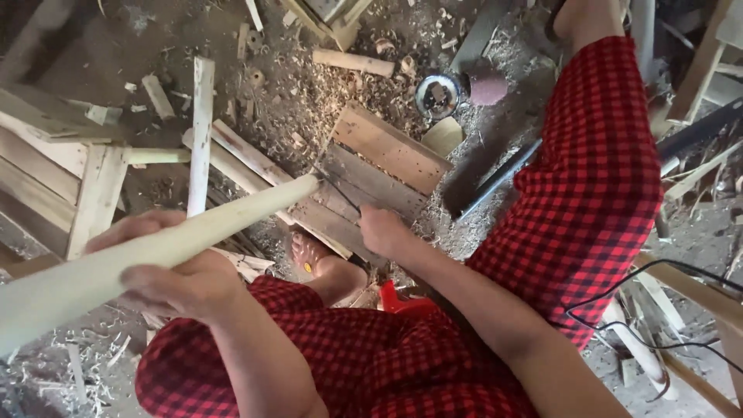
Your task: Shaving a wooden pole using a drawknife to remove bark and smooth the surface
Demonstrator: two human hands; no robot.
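Note:
My left hand grips a long pale wooden stick, rounded and tapering, which runs from the lower left up to a tip near the middle of the view. My right hand is closed on the handle of a thin dark blade tool whose edge points toward the stick's tip. The tip rests over a board block of brown planks on the ground. My legs in red and black checked cloth frame the block, and a bare foot is beside it.
Wood shavings and offcuts litter the dirt floor. A wooden frame stands at left, with a loose slat nearby. A round tin, a dark bar and a black cable lie to the right.

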